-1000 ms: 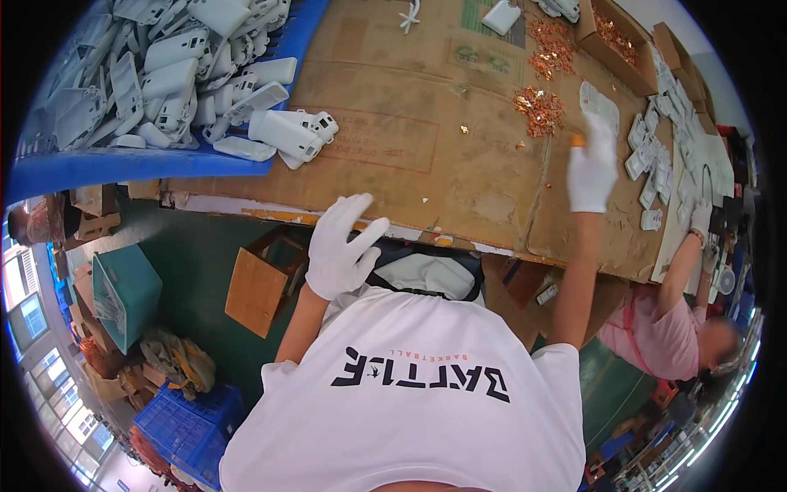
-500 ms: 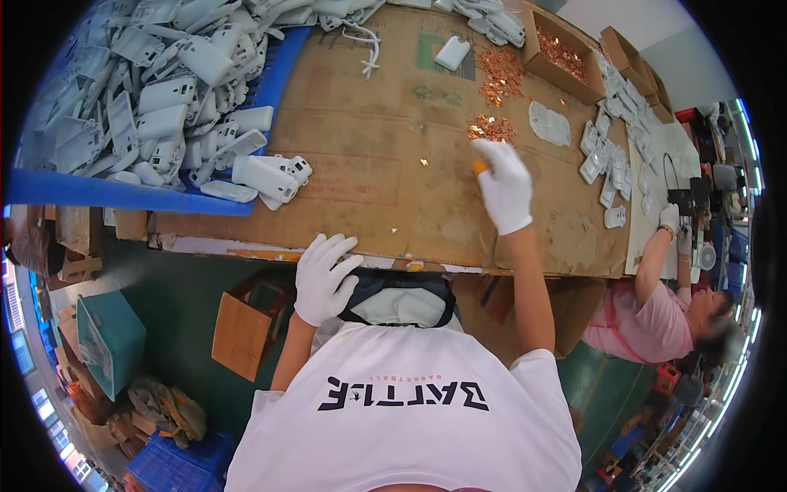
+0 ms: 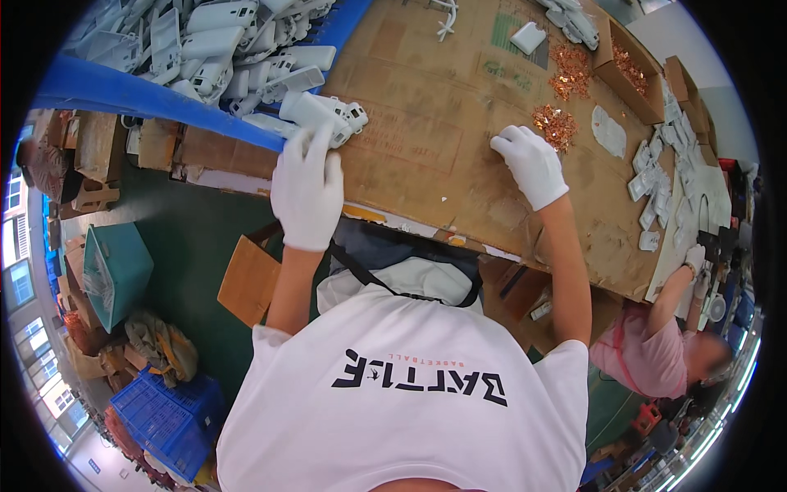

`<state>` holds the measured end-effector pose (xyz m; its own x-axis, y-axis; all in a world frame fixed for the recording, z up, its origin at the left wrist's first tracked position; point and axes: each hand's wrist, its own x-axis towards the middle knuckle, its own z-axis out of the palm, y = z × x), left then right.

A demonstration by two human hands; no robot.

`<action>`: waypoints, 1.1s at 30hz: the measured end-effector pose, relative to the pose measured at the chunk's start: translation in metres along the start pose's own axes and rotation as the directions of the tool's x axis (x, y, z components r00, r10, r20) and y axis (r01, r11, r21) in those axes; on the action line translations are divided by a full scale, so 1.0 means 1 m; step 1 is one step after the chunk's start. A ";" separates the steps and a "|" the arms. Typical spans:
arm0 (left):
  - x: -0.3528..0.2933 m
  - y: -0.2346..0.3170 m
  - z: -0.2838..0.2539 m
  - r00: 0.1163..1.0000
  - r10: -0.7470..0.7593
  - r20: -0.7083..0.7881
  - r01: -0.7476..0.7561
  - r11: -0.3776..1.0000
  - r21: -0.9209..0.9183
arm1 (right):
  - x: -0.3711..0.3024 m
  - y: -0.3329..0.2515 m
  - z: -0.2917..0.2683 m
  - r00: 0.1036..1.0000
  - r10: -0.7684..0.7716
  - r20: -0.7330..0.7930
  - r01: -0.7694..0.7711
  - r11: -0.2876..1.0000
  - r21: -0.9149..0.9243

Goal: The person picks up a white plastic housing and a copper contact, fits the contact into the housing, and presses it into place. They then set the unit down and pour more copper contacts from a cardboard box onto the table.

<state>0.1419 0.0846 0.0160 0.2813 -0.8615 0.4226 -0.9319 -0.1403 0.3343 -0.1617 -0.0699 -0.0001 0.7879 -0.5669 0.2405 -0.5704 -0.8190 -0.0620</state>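
Note:
My left hand (image 3: 309,190), in a white glove, reaches up over the table's near edge with fingers stretched out. Its fingertips overlap a small group of white plastic housings (image 3: 307,108) beside the blue bin; no grip on one shows. My right hand (image 3: 533,166), gloved too, hovers at or just above the cardboard-covered tabletop (image 3: 410,156). Its fingers are curled together, and what they hold, if anything, is hidden. Close by on its far side lies a small heap of copper-coloured metal pieces (image 3: 555,128).
A blue bin (image 3: 164,94) heaped with white housings stands at left. More copper pieces (image 3: 570,72) lie near a cardboard box (image 3: 627,74). Clear plastic parts (image 3: 652,176) cover the right side, where a co-worker in pink (image 3: 643,348) works. A wooden stool (image 3: 248,279) stands below.
My left hand has left the table's front edge and moved up to the white housings. My right hand has drawn back from the copper heap. The view has shifted, tilting the table.

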 end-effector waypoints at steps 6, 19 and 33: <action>0.041 0.037 0.028 0.945 -0.308 0.114 0.278 0.935 0.220 | 0.009 -0.006 -0.002 0.989 0.060 0.134 -0.059 0.998 -0.013; 0.060 0.024 0.037 0.953 -0.253 0.166 0.257 0.966 -0.005 | -0.015 -0.014 0.012 0.958 0.264 -0.109 -0.194 0.882 0.430; 0.102 0.115 0.020 0.927 0.059 0.371 0.275 0.568 -0.776 | 0.043 -0.078 -0.052 0.680 0.681 -0.272 -0.199 0.528 0.825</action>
<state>0.0589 -0.0290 0.0803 0.1213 -0.9877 0.0987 -0.2746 0.0622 0.9596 -0.0954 -0.0258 0.0656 0.0841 -0.9192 0.3847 -0.2670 -0.3928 -0.8800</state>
